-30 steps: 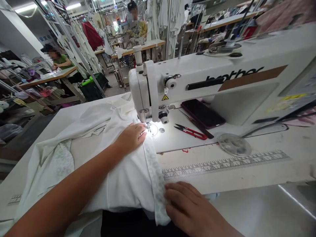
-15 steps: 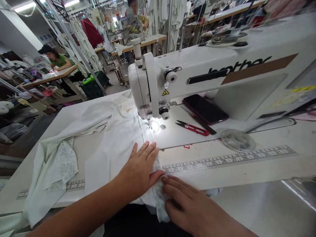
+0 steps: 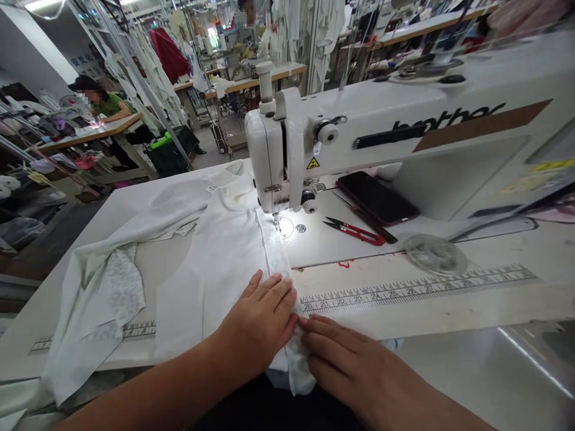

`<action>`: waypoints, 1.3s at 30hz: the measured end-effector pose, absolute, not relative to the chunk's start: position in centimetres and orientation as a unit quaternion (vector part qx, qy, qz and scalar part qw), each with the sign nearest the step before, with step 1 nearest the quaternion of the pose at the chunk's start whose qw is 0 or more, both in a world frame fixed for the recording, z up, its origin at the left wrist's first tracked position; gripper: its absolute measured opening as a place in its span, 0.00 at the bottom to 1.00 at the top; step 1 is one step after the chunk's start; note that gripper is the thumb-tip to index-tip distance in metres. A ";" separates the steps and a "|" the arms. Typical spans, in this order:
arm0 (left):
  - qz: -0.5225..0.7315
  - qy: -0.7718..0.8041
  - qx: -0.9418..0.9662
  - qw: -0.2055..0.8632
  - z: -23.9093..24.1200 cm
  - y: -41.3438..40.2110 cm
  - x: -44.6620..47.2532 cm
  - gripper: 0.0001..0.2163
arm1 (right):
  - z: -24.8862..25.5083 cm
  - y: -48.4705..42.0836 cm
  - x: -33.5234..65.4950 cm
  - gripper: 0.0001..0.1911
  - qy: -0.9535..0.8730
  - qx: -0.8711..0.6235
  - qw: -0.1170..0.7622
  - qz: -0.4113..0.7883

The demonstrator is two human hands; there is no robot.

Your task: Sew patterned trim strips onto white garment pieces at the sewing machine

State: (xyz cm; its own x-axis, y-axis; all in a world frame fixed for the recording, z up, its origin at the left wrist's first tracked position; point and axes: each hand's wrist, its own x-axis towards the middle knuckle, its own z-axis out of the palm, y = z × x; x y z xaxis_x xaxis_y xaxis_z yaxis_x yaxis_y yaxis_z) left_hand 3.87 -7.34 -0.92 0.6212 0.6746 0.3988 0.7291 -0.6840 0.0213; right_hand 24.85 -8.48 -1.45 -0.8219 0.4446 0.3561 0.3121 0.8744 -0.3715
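A white garment (image 3: pixel 211 257) lies spread on the sewing table, its patterned edge strip (image 3: pixel 277 258) running from under the needle of the white sewing machine (image 3: pixel 287 155) toward me. My left hand (image 3: pixel 263 317) rests flat on the fabric beside the strip near the table's front edge, fingers stretched out. My right hand (image 3: pixel 341 353) presses on the strip's near end, its fingers together and touching the left hand's.
Red thread snips (image 3: pixel 354 230), a dark phone (image 3: pixel 377 197) and a clear bobbin disc (image 3: pixel 433 254) lie right of the needle. A ruler strip (image 3: pixel 417 287) is fixed along the table. Other people sit at benches behind racks of cloth at the back left.
My left hand left the needle area and came back to the front edge beside the right hand. The view has shifted slightly; the strip lies straighter toward the needle.
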 end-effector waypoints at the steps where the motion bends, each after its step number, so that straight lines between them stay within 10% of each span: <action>1: -0.191 -0.393 -0.897 0.070 -1.0 -7.2 4.0 0.12 | -1.4 -8.3 25.0 0.14 -0.942 -0.197 0.232 0.140; 39: -0.153 -0.402 -0.896 0.108 -1.7 10.1 -1.2 0.12 | 0.3 4.9 21.0 0.11 -0.954 -0.258 0.142 0.064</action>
State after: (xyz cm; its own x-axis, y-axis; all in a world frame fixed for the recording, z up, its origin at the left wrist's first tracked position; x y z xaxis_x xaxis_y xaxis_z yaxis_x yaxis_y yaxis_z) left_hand -1.25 10.12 -1.67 0.6292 0.6877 0.3620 0.7542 -0.6529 -0.0706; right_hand 21.05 4.90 0.32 -0.8268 0.5101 0.2372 0.4735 0.8587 -0.1961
